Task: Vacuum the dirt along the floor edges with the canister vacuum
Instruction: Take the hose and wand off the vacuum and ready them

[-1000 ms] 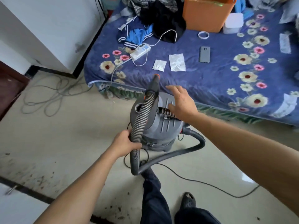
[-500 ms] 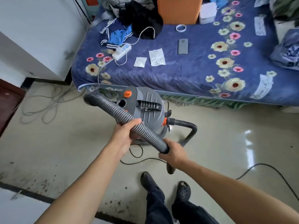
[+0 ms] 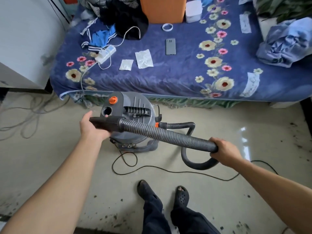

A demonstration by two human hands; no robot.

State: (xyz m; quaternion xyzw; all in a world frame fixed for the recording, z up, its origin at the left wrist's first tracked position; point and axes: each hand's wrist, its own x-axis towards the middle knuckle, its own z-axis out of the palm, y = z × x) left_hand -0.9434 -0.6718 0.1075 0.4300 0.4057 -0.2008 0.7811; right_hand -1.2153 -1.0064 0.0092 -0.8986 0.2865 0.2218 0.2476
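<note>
Floor [image 3: 42, 157]: dirt-speckled under our canister vacuum [image 3: 135, 105].
Hose [image 3: 168, 135]: crosswise before it, nozzle [image 3: 108, 123] leftward.
Hands: left hand [image 3: 92, 130] holds nozzle, right hand [image 3: 224, 151] grips hose.
Change: our grips moved apart.

The canister vacuum [image 3: 131, 115] stands mid-frame on the floor [image 3: 50, 157], just before the bed [image 3: 168, 78] that fills the upper frame. Its hose [image 3: 168, 134] crosses in front of the canister, from my left hand [image 3: 92, 127] at centre left to my right hand [image 3: 224, 151] at centre right, then loops back to the canister's right side. The power cord [image 3: 168, 169] trails on the floor between vacuum and my feet [image 3: 146, 190] at bottom centre.
</note>
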